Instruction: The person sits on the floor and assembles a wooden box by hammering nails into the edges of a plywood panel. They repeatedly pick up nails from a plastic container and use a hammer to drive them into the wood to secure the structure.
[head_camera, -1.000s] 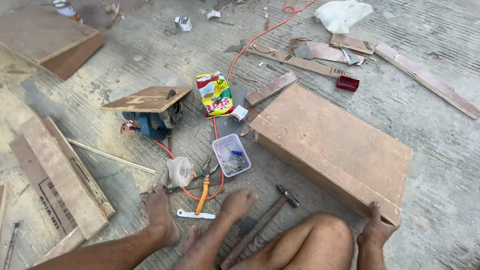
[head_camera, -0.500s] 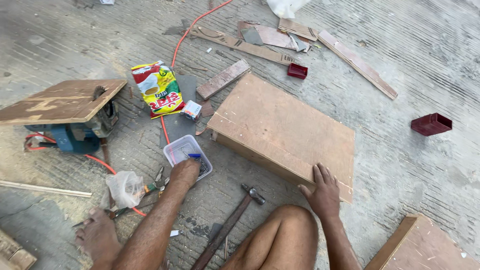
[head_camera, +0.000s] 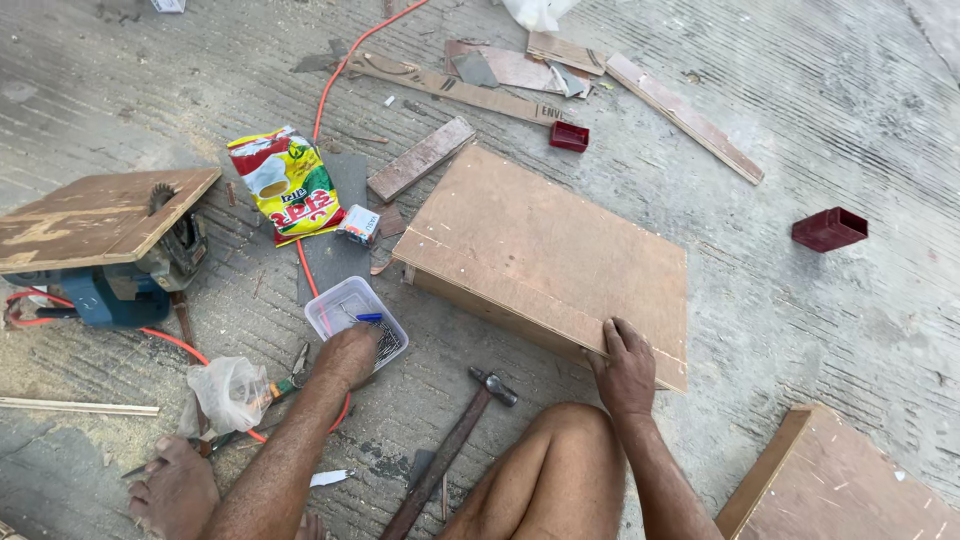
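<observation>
left hand (head_camera: 350, 352) in nail tub (head_camera: 340, 305) – right hand (head_camera: 627, 370) on plywood box (head_camera: 545, 250)

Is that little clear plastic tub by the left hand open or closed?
Open: the clear plastic tub has no lid on, and the left hand reaches into it among the thin nails.

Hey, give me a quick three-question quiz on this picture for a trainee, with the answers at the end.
1. True or false: the left hand reaches into the clear plastic container.
2. What does the right hand rest on? A) the hammer B) the near edge of the plywood box C) the red block
3. Which tool lies on the concrete floor between the two hands?

Key:
1. True.
2. B, the plywood box.
3. The hammer, its head pointing away from the person.
</observation>
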